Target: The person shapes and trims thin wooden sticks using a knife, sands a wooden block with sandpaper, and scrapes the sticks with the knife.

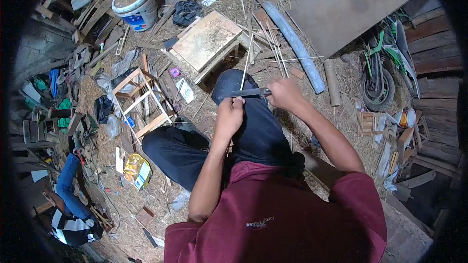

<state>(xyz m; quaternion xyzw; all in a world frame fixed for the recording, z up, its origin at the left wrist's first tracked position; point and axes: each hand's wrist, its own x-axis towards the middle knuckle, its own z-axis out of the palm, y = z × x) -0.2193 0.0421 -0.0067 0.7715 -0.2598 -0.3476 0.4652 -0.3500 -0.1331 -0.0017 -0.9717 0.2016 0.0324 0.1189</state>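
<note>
Above my right knee, my right hand is closed round the handle of a knife, whose blade points left across the dark trousers. My left hand is pinched at the lower end of a thin pale strip, just under the blade. The strip runs upward from my fingertips, and the blade lies against or very near it. More thin sticks lean beyond the knee, to the right of a low wooden table.
A white bucket stands at the upper left, with a wooden frame below it. A grey pole and a large board lie at the upper right, near a green motorbike. Straw and scraps cover the ground.
</note>
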